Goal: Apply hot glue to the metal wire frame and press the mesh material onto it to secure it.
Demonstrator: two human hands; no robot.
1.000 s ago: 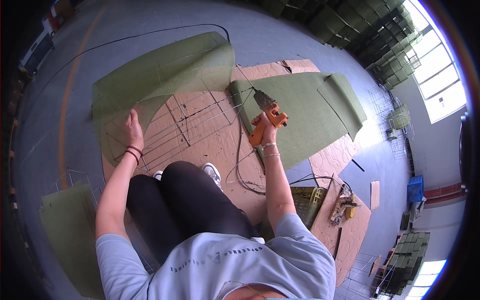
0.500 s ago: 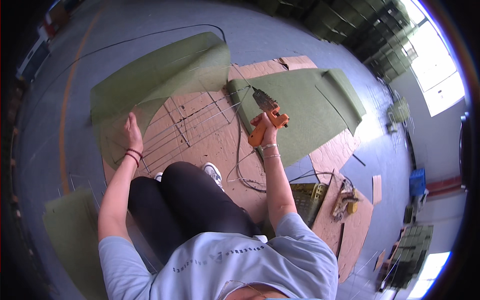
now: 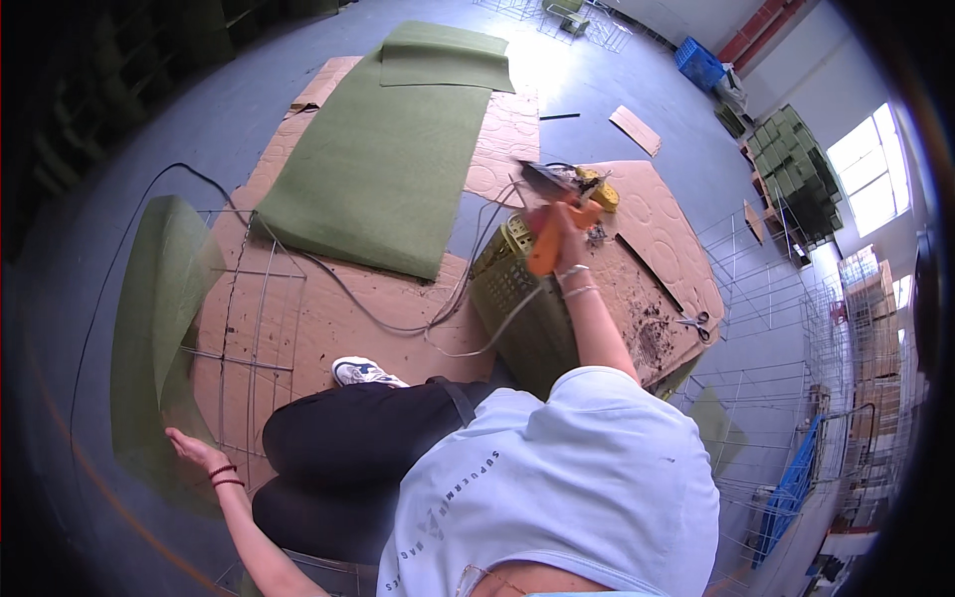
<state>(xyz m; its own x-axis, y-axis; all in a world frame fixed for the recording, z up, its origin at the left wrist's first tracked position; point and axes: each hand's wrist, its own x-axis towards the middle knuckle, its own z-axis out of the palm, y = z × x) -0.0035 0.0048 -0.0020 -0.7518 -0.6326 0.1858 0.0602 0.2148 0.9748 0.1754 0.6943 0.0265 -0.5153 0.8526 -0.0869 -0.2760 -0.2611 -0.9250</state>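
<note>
My right hand (image 3: 563, 220) grips an orange power tool (image 3: 550, 223) with a dark nose, held above an olive plastic crate (image 3: 517, 289). A hose or cord (image 3: 398, 308) trails from the tool across the cardboard. My left hand (image 3: 191, 450) rests at the lower left on the edge of a green felt piece (image 3: 154, 318) that is bent over a wire frame (image 3: 249, 318). I am crouched on the floor, with my dark-trousered knees and a white shoe (image 3: 363, 372) between my hands.
A long green felt sheet (image 3: 383, 169) lies on brown cardboard (image 3: 328, 318) ahead. Scissors (image 3: 694, 320) lie on cardboard at the right. Wire racks (image 3: 776, 298), stacked green felt pieces (image 3: 791, 169) and blue crates (image 3: 701, 62) stand around the right side.
The view has swung sharply to the right. My right hand has carried the orange tool from the green felt sheet over to the olive crate. My left hand stays on the felt-covered frame.
</note>
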